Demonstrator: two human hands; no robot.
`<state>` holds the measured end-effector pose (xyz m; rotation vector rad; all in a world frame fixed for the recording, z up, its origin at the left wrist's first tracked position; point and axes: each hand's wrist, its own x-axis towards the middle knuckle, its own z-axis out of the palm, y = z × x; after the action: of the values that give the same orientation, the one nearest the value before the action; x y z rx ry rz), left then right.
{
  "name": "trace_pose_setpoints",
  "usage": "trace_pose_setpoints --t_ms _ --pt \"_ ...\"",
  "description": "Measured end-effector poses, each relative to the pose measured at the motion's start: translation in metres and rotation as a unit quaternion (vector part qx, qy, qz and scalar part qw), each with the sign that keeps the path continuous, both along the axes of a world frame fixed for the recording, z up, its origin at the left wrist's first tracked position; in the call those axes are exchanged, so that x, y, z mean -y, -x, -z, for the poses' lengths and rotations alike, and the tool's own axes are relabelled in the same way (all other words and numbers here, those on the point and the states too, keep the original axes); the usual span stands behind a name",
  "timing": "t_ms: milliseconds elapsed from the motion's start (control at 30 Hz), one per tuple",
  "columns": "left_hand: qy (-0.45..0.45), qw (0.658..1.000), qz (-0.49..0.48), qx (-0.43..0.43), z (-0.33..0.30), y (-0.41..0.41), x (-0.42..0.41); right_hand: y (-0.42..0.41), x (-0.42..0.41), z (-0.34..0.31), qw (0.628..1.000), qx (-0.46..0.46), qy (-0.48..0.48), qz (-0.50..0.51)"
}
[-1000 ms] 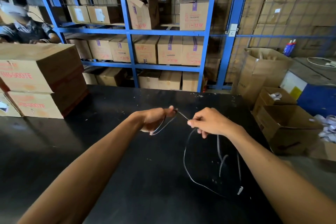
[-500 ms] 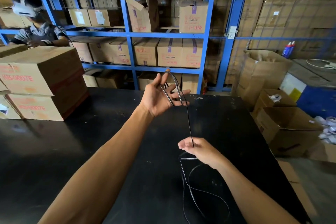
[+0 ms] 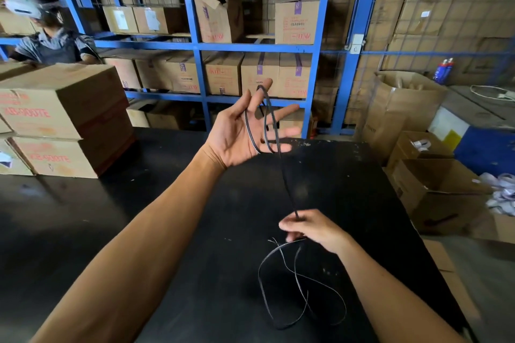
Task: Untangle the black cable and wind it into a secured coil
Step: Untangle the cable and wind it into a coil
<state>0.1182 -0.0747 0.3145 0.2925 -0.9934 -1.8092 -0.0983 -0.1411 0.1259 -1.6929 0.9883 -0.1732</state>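
Head view: black cable [image 3: 287, 186] motion-blurred midspan.

Thin black cable [image 3: 285, 175]: couple of turns looped over spread fingers of raised left hand [image 3: 239, 133], one taut strand down to right hand [image 3: 312, 227] pinch, slack loops crossing on black table [image 3: 167, 231].

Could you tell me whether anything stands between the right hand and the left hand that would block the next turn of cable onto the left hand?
Nothing visible does. The black cable runs through open air from the right hand, which pinches it, to loops on the spread left hand; only loose slack lies on the table.
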Motion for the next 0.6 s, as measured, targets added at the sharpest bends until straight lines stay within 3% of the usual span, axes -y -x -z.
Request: trace_pose_setpoints --t_ms 67,133,233,300,400,467,600 --pt "-0.005 0.996 0.057 0.062 0.000 0.002 -0.005 0.001 0.013 -0.007 0.998 -0.032 0.020 0.056" --pt "-0.042 0.974 0.124 0.183 0.002 0.003 -0.009 0.003 0.027 -0.014 0.991 -0.063 0.029 0.117" --pt "-0.159 0.904 0.203 0.342 0.022 0.004 -0.011 0.008 0.052 -0.039 0.981 -0.041 0.029 0.187" --pt "-0.219 0.867 0.196 0.403 0.045 0.005 -0.008 0.009 0.063 -0.064 0.978 -0.036 0.057 0.198" --pt "-0.230 0.855 0.132 0.446 0.076 0.005 -0.002 0.005 0.064 -0.099 0.973 -0.061 0.160 0.155" --pt "-0.249 0.865 0.023 0.436 0.087 0.000 0.003 0.003 0.052 -0.113 0.967 -0.062 0.209 0.130" --pt "-0.253 0.882 -0.178 0.357 0.081 -0.010 0.009 0.001 0.022 -0.114 0.982 0.000 0.175 0.069"
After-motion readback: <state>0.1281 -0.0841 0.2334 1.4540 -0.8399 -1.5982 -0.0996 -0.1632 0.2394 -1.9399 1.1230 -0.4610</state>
